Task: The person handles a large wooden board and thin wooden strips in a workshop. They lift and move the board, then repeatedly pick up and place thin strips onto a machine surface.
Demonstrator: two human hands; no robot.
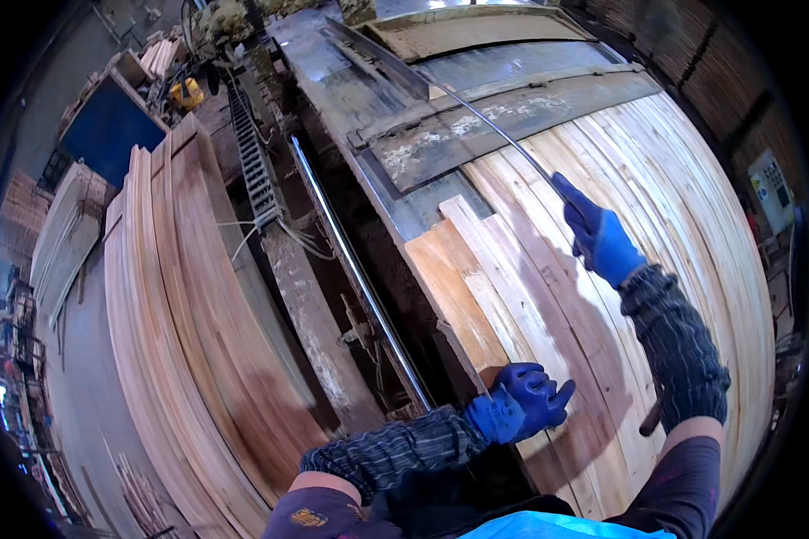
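My right hand [598, 232], in a blue coated glove, is closed around a long thin metal rod [494, 128]. The rod slants up to the left, its far end by a small wooden piece at the dark metal plate [521, 117]. A brown rod-like end shows below my right forearm; whether it is the same rod I cannot tell. My left hand [523, 402], also blue-gloved, rests on the near left part of the light wooden strips [593, 296], fingers partly bent and apart, with nothing visible in it. The strips lie side by side, ending unevenly near the plate.
Left of the machine bed runs a shiny metal bar [355, 260] over a dark gap, beside a cable chain [250, 153]. A stack of long boards [198, 314] stands farther left. A control box [770, 190] is at the right edge, and a yellow container [186, 93] sits far left.
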